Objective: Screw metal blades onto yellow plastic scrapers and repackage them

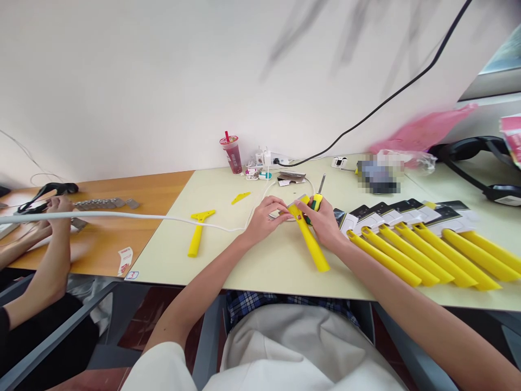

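Note:
A yellow scraper (312,247) is held over the table, its head up and its handle slanting down to the right. My left hand (266,218) is closed, with thumb and forefinger pinching the left end of the scraper's head. In my right hand (324,221) is a screwdriver (316,202) with a green and yellow handle, its metal shaft pointing up and away. The right thumb also presses on the scraper's head. To the left lie another yellow scraper (197,237) and a loose yellow head piece (241,197).
Several yellow handles (386,259) lie in a row at right, below black-and-white cards (382,214). A drink cup (232,155), a power strip (268,158) and a dark opened packet (291,178) are behind. A white cable (163,217) crosses left, near a co-worker's arms (57,250).

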The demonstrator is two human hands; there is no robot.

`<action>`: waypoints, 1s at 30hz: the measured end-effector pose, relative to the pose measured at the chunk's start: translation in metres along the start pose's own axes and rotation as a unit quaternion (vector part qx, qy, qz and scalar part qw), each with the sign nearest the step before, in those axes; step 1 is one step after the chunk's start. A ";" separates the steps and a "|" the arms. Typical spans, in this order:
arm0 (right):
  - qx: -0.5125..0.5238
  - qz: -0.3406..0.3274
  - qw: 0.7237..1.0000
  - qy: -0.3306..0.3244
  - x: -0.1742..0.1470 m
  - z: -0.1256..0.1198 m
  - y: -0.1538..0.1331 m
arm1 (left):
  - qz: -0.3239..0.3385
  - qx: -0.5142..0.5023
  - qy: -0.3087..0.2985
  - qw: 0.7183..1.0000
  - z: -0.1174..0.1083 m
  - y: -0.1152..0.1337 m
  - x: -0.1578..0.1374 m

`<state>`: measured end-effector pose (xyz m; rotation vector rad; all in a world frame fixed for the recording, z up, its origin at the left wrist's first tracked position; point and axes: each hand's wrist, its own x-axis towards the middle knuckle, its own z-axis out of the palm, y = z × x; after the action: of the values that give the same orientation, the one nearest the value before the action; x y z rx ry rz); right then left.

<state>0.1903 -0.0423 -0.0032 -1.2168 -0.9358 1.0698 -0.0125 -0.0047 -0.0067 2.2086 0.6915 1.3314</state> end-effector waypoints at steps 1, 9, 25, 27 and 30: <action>0.001 0.001 1.000 -0.001 0.000 0.000 -0.001 | -0.008 -0.002 0.004 1.000 0.000 0.000 0.000; 0.023 0.011 0.999 -0.020 -0.002 0.002 -0.005 | -0.094 -0.029 0.016 0.995 -0.002 0.000 0.001; 0.018 0.020 0.999 -0.040 0.001 0.002 0.005 | -0.058 -0.020 0.021 0.998 -0.001 -0.005 0.001; 0.019 0.017 0.999 -0.041 0.001 0.002 0.005 | -0.098 -0.042 0.022 0.994 -0.001 -0.005 0.001; 0.017 0.019 0.999 -0.048 0.000 0.002 0.005 | -0.134 -0.067 0.012 0.989 -0.002 -0.005 0.002</action>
<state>0.1877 -0.0412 -0.0078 -1.1681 -0.9678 1.1769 -0.0142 0.0006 -0.0080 1.9195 0.8488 1.2317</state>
